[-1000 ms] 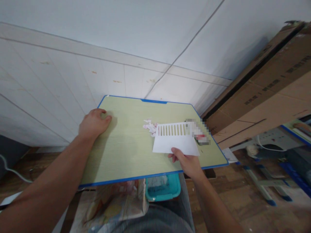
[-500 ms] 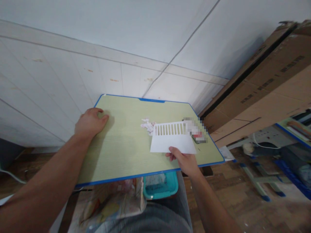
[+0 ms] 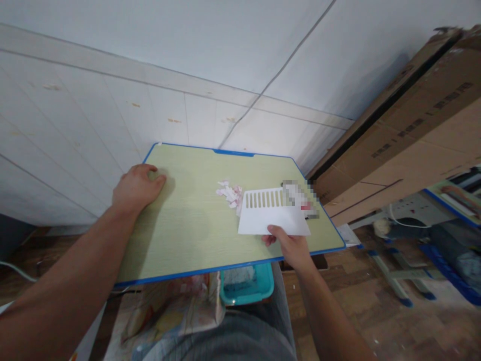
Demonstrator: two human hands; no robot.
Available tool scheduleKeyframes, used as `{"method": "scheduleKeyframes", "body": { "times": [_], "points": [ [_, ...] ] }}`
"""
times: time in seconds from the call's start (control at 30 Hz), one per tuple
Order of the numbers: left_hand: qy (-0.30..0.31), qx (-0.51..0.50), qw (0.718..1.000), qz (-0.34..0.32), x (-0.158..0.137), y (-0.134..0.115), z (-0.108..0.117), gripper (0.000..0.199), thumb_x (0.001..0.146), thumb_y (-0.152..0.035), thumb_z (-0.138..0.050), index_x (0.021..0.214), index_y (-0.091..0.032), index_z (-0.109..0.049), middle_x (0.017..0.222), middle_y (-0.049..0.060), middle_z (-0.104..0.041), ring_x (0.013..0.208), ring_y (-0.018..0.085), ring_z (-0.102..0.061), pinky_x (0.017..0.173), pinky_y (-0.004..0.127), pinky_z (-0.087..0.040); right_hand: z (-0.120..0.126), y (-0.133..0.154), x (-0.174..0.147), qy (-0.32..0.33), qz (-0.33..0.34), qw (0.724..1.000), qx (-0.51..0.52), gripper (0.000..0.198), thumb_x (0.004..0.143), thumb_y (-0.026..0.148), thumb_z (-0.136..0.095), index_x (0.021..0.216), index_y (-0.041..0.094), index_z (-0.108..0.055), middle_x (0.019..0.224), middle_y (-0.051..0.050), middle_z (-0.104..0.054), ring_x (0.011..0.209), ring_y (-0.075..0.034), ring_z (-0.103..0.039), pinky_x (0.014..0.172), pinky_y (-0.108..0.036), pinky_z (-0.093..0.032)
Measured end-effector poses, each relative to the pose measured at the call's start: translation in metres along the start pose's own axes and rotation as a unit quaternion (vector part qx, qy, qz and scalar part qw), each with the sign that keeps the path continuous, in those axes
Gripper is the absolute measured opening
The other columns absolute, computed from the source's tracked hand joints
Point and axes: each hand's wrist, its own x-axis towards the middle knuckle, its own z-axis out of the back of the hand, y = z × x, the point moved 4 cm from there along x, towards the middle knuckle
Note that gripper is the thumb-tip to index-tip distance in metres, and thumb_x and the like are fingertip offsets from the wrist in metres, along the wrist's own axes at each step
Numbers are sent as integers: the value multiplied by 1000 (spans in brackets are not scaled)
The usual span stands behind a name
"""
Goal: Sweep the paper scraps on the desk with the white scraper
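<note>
My right hand (image 3: 289,244) grips the near edge of a white slotted sheet (image 3: 274,220), thumb on top and fingers beneath. A row of long slots runs along its far side. Just left of the sheet lies a small heap of torn paper scraps (image 3: 230,193), white and pinkish, on the pale green desktop (image 3: 188,225). Toward the desk's left edge rests my left hand (image 3: 139,188), fingers bent and thumb apart, with nothing seen in it. At the sheet's right, partly overlapped, is a blurred-out object (image 3: 300,198).
Below the desk's front edge sit a teal basket (image 3: 248,286) and a patterned cloth bag (image 3: 188,306). Large flattened cardboard boxes (image 3: 406,135) lean along the right side. A grey cable (image 3: 278,72) runs down the wall behind the desk.
My right hand and the white slotted sheet have shifted slightly right, showing more of the paper scraps. My left hand stays at the desk's left side.
</note>
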Motion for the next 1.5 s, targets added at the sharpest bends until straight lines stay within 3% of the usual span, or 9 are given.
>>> {"method": "scheduleKeyframes", "body": {
  "times": [0.37,0.97,1.5],
  "points": [
    [8,5,1000,1,-3,-4,3,68,111,-50,-56,164,-12,-73,182,24,-64,166,46,-63,141,62,-51,6,0,4,-21,-5,1000,-1,33,87,50,-86,64,27,-78,61,-6,-78,56,-26,-70,61,-39,-64],
    [4,-1,1000,2,-2,-1,1,68,109,-51,-57,163,-14,-74,182,24,-64,165,46,-64,140,62,-52,17,-6,-8,-14,-5,1000,-23,42,92,55,-86,62,28,-76,60,-7,-75,58,-27,-71,64,-40,-65],
    [2,0,1000,5,-2,0,0,69,109,-53,-57,163,-15,-74,181,22,-66,164,45,-65,139,61,-53,26,-8,-14,-17,-6,1000,-9,34,85,43,-83,57,29,-71,53,-4,-70,53,-25,-67,59,-40,-64]
  ]
}}
